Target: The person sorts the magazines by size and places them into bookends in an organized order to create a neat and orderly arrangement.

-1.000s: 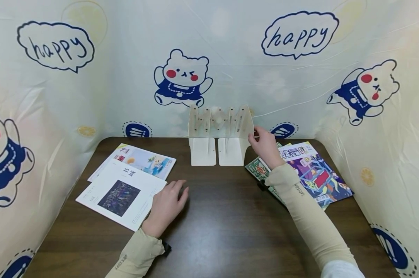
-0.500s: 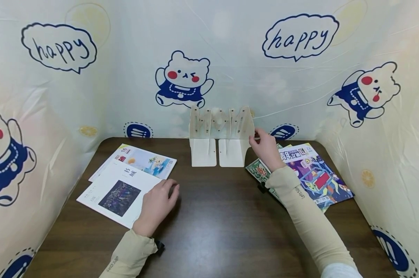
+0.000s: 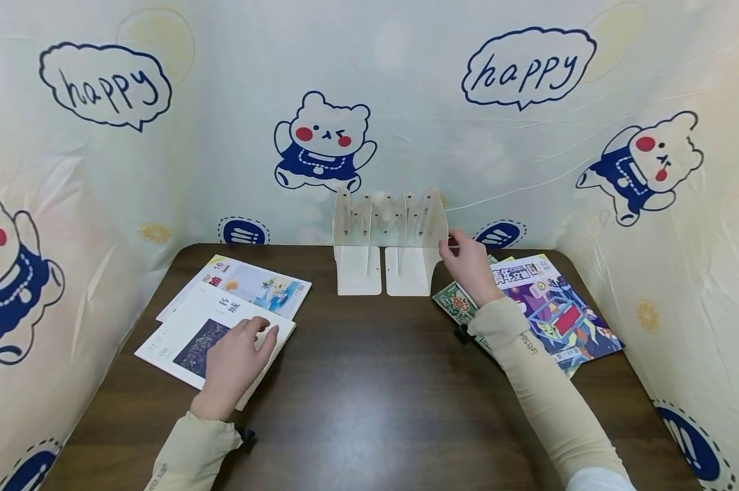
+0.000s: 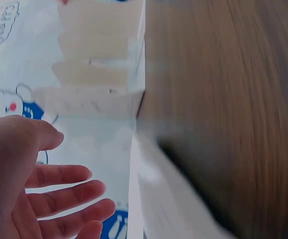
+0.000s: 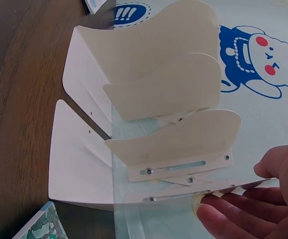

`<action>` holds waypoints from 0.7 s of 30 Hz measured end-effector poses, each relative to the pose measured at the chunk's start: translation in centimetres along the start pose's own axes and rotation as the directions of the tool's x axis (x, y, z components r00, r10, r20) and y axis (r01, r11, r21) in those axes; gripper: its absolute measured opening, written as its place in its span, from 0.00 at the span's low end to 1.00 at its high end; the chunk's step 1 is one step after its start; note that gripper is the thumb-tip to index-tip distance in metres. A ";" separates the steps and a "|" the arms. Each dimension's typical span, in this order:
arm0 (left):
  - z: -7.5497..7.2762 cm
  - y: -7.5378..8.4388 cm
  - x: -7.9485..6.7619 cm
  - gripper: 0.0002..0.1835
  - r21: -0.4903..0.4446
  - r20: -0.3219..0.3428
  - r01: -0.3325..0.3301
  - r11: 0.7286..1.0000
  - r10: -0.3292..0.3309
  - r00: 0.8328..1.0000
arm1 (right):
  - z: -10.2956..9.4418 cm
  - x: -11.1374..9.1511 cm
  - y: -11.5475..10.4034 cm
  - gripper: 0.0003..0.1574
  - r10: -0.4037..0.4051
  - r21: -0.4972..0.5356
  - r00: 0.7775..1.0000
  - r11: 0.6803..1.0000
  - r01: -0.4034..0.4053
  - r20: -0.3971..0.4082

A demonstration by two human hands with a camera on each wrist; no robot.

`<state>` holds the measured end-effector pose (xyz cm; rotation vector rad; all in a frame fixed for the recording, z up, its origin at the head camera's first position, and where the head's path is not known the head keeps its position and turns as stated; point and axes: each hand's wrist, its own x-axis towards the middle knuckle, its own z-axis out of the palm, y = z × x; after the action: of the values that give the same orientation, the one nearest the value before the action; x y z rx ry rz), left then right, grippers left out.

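Observation:
Over the white magazine (image 3: 167, 351) on the left of the table, my left hand (image 3: 237, 361) is held with its fingers loosely spread. The left wrist view shows the fingers (image 4: 66, 199) with nothing between them, beside the blurred pale magazine (image 4: 168, 199). The magazine's right edge looks raised in the head view. At the back centre stands a white bookend (image 3: 408, 271) with several upright panels and two base plates. My right hand (image 3: 470, 266) pinches its right panel between thumb and fingers, as the right wrist view confirms; some fingertips lie behind the panel.
A magazine with a seaside cover (image 3: 277, 288) lies partly under the white one. On the right, a purple magazine (image 3: 566, 317) overlaps a green one (image 3: 454, 300), close by the right forearm. Patterned curtain (image 3: 425, 102) walls surround the dark wooden table (image 3: 369, 382).
My left hand has moved left from the white magazine's right edge to above its cover, and that edge now looks lifted. The right hand keeps its hold on the bookend.

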<state>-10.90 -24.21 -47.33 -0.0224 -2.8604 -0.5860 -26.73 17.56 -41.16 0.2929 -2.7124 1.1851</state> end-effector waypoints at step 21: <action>-3.0 -7.8 -1.7 0.20 0.062 -0.055 0.192 0.980 -0.188 0.981 | 0.1 -0.2 0.0 0.22 -0.019 0.015 1.000 1.000 0.019 -0.025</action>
<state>-9.05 -32.53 -48.02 0.2755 -2.8513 -0.5175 -26.57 17.49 -41.32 0.3025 -2.6745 1.1962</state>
